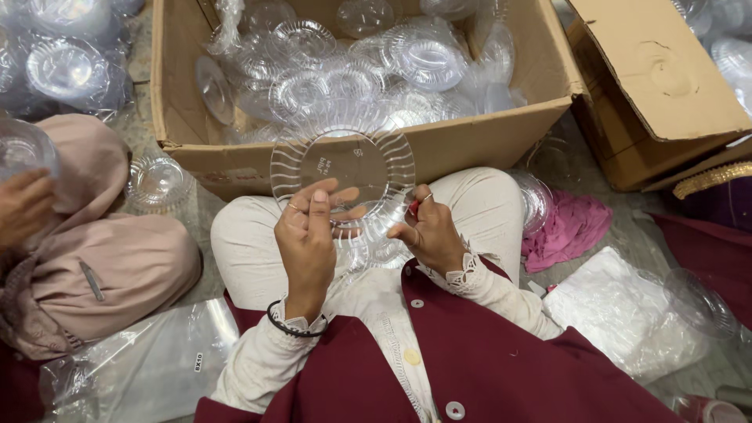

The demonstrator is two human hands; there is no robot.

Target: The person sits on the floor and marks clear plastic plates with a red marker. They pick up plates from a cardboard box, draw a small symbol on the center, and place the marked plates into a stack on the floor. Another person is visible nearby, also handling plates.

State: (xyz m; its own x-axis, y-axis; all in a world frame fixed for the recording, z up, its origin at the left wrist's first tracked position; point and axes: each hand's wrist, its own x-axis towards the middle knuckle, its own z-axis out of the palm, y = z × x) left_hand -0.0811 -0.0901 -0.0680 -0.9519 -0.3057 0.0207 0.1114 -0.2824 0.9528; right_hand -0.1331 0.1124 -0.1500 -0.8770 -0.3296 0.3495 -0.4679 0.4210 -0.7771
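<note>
Left hand (307, 235) fingers spread behind clear plate (345, 168) | right hand (427, 233) pinching rim (fingers curled)

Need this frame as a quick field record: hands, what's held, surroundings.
left hand: raised, fingers spread against the clear plastic plate
right hand: pinches the plate's lower right rim; holds something small and red, too small to tell
plate: clear, ribbed rim, held upright over the lap
cardboard box: open, straight ahead, filled with more clear plates
second box: at right, flap open
pink cloth: on floor beside right knee
plastic bags: lower left
other person: hand at left edge holding a clear dish
</note>
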